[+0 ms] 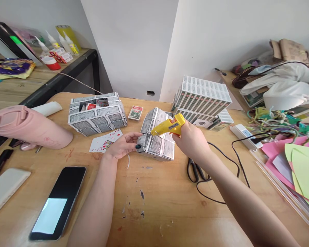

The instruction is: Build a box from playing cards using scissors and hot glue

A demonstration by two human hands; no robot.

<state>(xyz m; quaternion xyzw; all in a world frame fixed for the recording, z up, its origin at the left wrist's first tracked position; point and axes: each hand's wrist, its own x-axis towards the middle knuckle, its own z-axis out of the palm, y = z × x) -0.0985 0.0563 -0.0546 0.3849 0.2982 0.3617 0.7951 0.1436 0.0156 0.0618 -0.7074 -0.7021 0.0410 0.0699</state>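
Observation:
My right hand point(192, 137) is wrapped round a yellow hot glue gun point(170, 125). Its nozzle points left, at the upper left edge of a box built from playing cards point(158, 145), grey patterned backs outward. My left hand point(126, 144) pinches that box at its left corner, the dark-nailed thumb in front. Left of it stands another playing-card box point(100, 118) with an opening on top and cards inside. A few loose playing cards point(105, 141) lie face up beside my left hand. Behind them is a small card pack point(135, 113).
Stacked card packs point(203, 94) stand behind the glue gun. Black scissors point(194, 170) and a cord lie near my right forearm, with a power strip point(245, 137) further right. A phone point(59, 202) and pink roll-shaped item point(33, 127) lie left; coloured paper point(301, 168) lies right.

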